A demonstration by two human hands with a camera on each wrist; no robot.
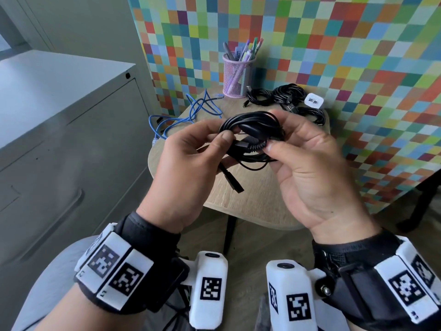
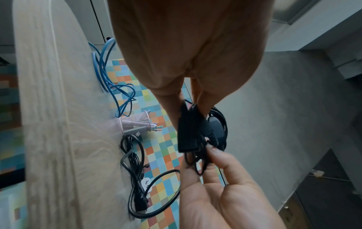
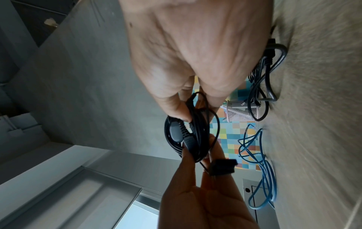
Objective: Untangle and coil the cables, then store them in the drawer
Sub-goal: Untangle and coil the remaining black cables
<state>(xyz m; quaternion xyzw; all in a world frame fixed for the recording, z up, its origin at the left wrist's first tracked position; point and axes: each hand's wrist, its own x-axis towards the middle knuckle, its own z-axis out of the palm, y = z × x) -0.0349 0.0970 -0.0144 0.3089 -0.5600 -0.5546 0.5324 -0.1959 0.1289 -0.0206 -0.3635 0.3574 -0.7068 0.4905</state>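
**Black coil nearly closed, drawer still to come**

Between my two hands, above the counter [image 1: 250, 201], sits the black cable coil [image 1: 250, 123]. My left hand [image 1: 188, 168] pinches its near side with thumb and fingers, and a loose plug end [image 1: 232, 180] hangs below that grip. My right hand [image 1: 310, 168] is curled round the far side, fingertips clamped on the ribbed strain relief. I judge this cable to be wound and being tied off with its own tail.

Further out, the rest lies undone: a blue cable [image 1: 191, 113] sprawls in loose loops at the counter's left edge, partly hanging over it, and a heap of black cables [image 1: 286, 99] with a white adapter [image 1: 314, 101] lies at the back. So one cable of several is close to finished, and none is stored yet.

A pink mesh cup [image 1: 237, 77] holds pens and markers. Left of the counter, the grey cabinet [image 1: 66, 130] has its drawers closed.
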